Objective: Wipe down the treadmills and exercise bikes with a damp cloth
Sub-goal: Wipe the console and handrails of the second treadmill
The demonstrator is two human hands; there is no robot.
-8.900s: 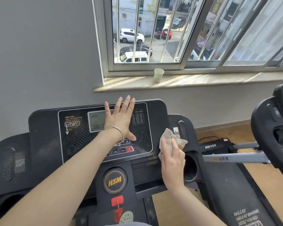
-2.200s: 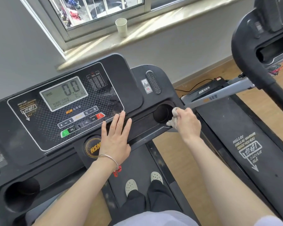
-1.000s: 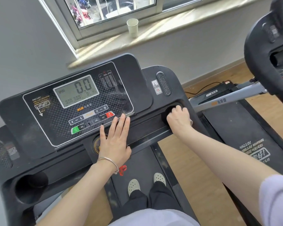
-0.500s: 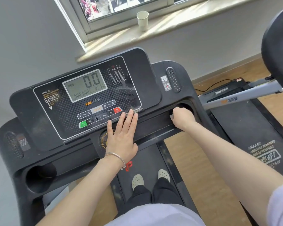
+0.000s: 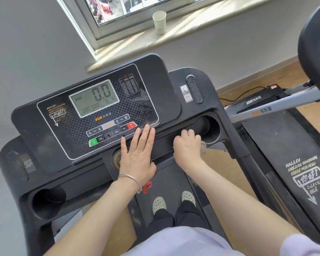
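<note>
Currently, items as found, with changes against the earlier frames noted.

1. Treadmill (image 5: 156, 84): black console with a grey display (image 5: 93, 97) reading 0.0. A round cup holder sits at each end of its tray.
2. Left hand (image 5: 137, 154): laid flat with the fingers straight and close together. The fingertips are at the lower edge of the button panel and the palm lies over the round logo badge. It holds nothing. Its place is unchanged from half a second ago. Nearly nine seconds ago it lay higher, across the display.
3. Bracelet (image 5: 131, 179): thin metal band on the left wrist.
4. Right hand (image 5: 187, 146): fingers curled, knuckles up, gripping the cloth against the tray ledge. Half a second ago it was at the rim of the right cup holder (image 5: 210, 127). It now sits just left of that holder and nearer the body.
5. Cloth (image 5: 203, 148): pale grey and mostly hidden under the right hand. A small fold shows at the hand's right side, touching the ledge.
6. Paper cup (image 5: 159, 20): upright on the windowsill (image 5: 201, 26).
7. Second treadmill (image 5: 284, 145): to the right, belt printed with white lettering.
8. Pale perforated shoes (image 5: 159, 205): standing on the belt below.
</note>
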